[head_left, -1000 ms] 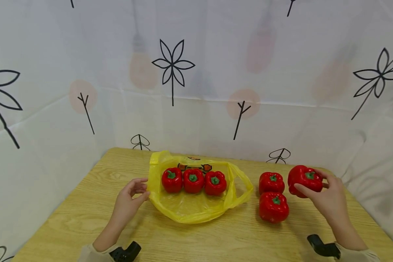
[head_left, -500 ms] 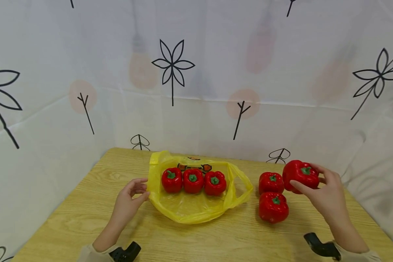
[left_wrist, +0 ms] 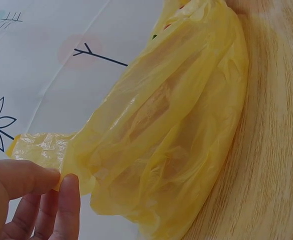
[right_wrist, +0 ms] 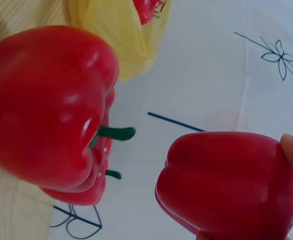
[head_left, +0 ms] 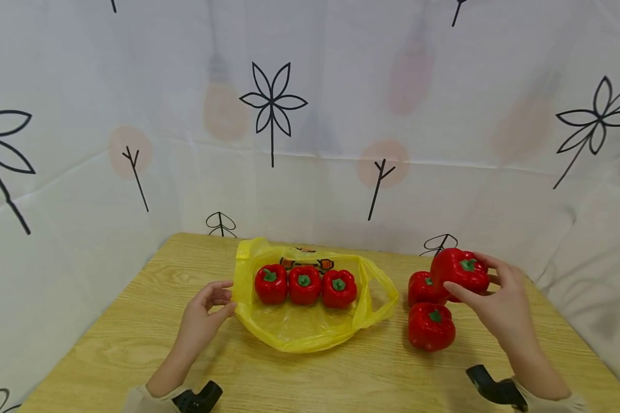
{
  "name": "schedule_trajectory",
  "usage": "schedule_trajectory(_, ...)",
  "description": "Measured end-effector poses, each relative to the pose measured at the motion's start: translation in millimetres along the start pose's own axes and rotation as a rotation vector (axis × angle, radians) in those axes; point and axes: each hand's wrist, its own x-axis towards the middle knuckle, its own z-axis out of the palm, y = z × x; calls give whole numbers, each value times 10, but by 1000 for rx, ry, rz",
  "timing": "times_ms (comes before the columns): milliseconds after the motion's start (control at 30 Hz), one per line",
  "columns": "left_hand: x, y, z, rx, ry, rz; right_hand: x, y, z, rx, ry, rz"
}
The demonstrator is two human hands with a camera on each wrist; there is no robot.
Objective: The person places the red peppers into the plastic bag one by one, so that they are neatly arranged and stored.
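Note:
My left hand (head_left: 205,312) pinches the left edge of a yellow plastic bag (head_left: 299,338) between thumb and fingers, as the left wrist view shows up close. Three red bell peppers with green stems sit in a row inside the bag; the middle bell pepper (head_left: 305,285) touches its neighbours. Over on the right, my right hand (head_left: 503,301) grips another red bell pepper (head_left: 457,272), thumb in front and fingers behind. That pepper is raised and partly covers a standing pepper (head_left: 420,288) behind it. Just in front stands one more pepper (head_left: 430,328) on the table.
The wooden table (head_left: 341,378) reaches back to a white curtain (head_left: 315,195) printed with flowers and twigs. A looped bag handle (head_left: 384,292) points right, towards the loose peppers. Black camera mounts (head_left: 198,397) sit on both wrists.
My right hand has carried its bell pepper left and slightly up, from beside the rear loose pepper to partly in front of it. The left hand and bag have stayed put.

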Motion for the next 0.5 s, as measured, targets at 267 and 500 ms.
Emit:
schedule_trajectory(267, -1, 4, 0, -2, -2, -13, -26, -113, 81, 33, -10, -37)
schedule_trajectory(500, 5, -5, 4, 5, -1, 9, -49, -195, 158, 45, -10, -59)
